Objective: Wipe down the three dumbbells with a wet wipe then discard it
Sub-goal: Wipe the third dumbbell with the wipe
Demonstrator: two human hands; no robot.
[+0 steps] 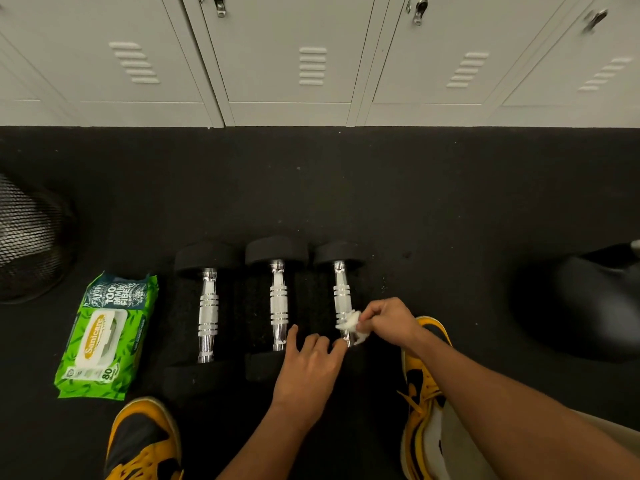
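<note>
- Head view looks down on a black rubber gym floor (pixel 415 188) with three dumbbells lying side by side, their chrome handles running away from the person.
- Left black-headed chrome-handled dumbbell (pixel 208 315) lies just beside the green pack of wet wipes (pixel 105 336), which rests flat on the floor to its left.
- Middle black-headed chrome-handled dumbbell (pixel 279 303) lies between the other two, apart from both.
- Right black-headed chrome-handled dumbbell (pixel 342 296) has a crumpled white wet wipe (pixel 350 323) pressed against the near part of its handle.
- Right hand (pixel 388 320) pinches the wipe between curled fingers and thumb.
- Left hand (pixel 308 368) rests with loosely spread fingers over the near heads of the middle and right dumbbells, fingertips near the wipe.
- Yellow-and-black sneakers (pixel 143 441) stand on either side of the arms.
- Grey metal lockers (pixel 294 64) line the far edge of the floor.
- Black mesh bin (pixel 31 237) sits at the left edge.
</note>
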